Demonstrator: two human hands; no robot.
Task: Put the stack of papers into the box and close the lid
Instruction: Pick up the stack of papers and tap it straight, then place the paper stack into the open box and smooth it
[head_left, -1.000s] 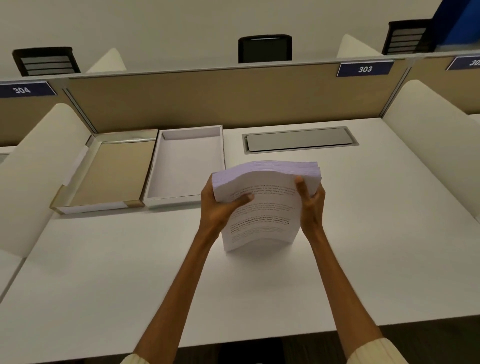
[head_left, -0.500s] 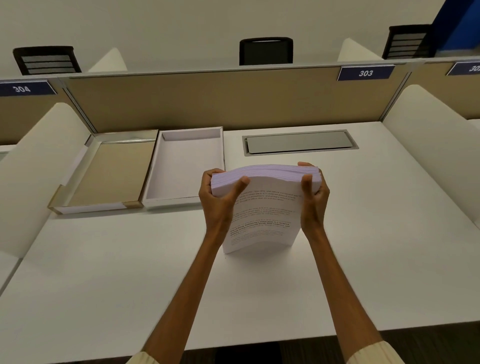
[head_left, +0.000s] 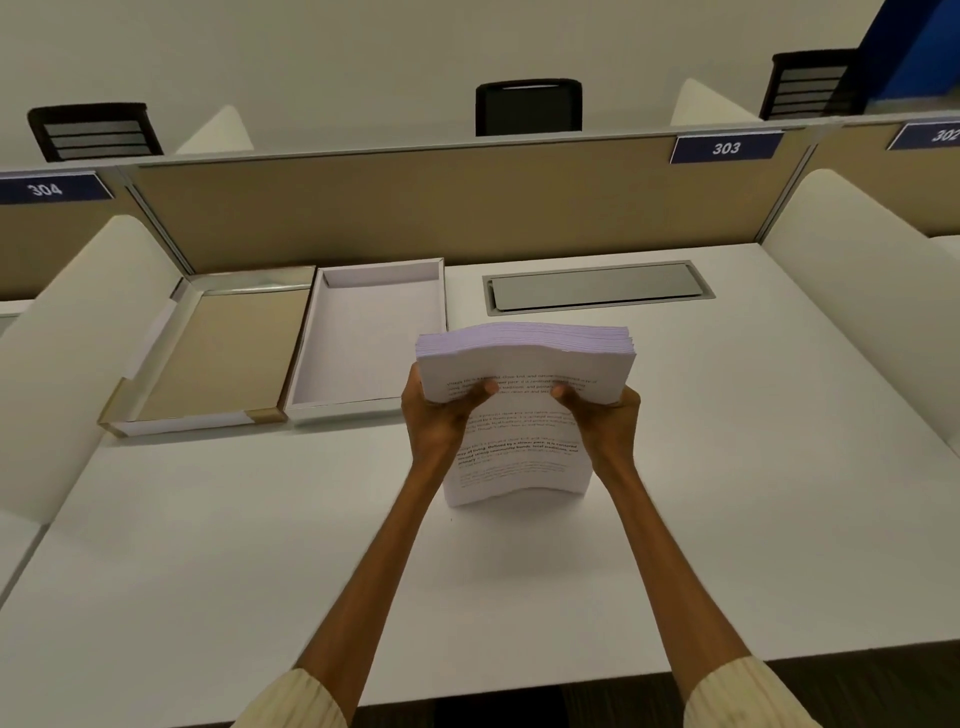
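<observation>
Since half a second ago my grip has slid lower on the thick stack of printed white papers (head_left: 524, 415), stood on edge on the white desk (head_left: 727, 519). My left hand (head_left: 441, 421) and right hand (head_left: 602, 423) clamp its sides, thumbs in front. I'd square the edges, then lower it flat into the empty white cardboard box (head_left: 366, 338); its tan-lined lid (head_left: 218, 353) waits beside.

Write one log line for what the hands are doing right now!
left hand: holding paper stack | right hand: holding paper stack | stack: upright on desk | box: open, empty | lid: beside box
</observation>
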